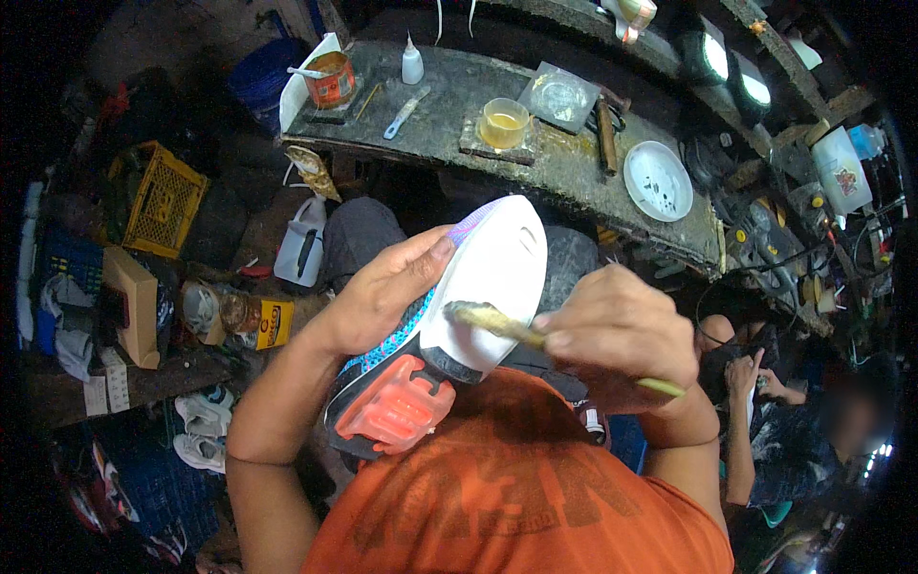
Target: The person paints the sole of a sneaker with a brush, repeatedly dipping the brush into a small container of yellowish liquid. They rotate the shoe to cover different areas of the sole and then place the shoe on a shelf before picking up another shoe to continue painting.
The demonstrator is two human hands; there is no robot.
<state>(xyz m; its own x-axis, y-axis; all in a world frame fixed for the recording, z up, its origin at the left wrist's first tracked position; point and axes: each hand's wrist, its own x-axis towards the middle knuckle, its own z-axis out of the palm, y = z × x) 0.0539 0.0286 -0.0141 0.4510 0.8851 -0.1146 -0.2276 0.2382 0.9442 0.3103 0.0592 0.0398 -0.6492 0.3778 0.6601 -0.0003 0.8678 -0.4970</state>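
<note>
A sneaker (497,253) lies sole-up in front of my chest, toe pointing away. Its bottom is white over the forefoot, with a coral-orange heel piece (394,407) and a blue-and-purple patterned upper. My left hand (397,282) is closed on the shoe's left side, thumb along the edge of the sole. In my right hand (622,330) is a brush (488,320) with a yellow-green handle, its matted bristle end against or just over the white sole. The hand hides part of the handle.
Across the far side stands a workbench (430,143) bearing a cup of amber liquid (504,122), an orange can (330,81), a squeeze bottle (412,64), a hammer (606,139) and a white plate (658,182). A yellow crate (164,201) is left; another person (794,421) sits right.
</note>
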